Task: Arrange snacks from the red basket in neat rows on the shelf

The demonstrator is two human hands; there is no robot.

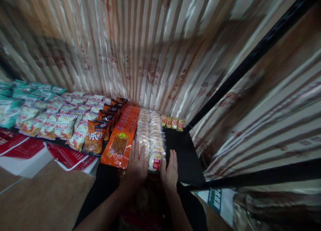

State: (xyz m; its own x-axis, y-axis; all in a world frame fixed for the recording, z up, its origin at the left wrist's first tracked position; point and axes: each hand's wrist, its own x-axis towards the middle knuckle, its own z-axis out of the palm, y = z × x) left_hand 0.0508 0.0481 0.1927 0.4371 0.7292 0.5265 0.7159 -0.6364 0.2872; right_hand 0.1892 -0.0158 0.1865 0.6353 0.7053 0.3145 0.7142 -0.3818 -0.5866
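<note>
Two rows of small clear-wrapped white snack packs [154, 154] stand one behind another on a black shelf [185, 150]. My left hand [137, 162] lies with fingers stretched out over the front of the left row, covering part of it. Against the right side of the right row rests my right hand [170, 169], its fingers straight and pointing away from me. Neither hand grips a pack. Left of the rows, flat orange packets of stick snacks [119, 144] overlap in a line, close beside my left hand.
Small yellow packs [172, 123] stand at the shelf's back right. Orange-black bags [94, 137], white snack bags [62, 125] and green bags [10, 110] fill the left. Striped sheeting [150, 47] hangs behind, and a black pole [240, 63] slants at the right. Red-white boxes [70, 155] sit below.
</note>
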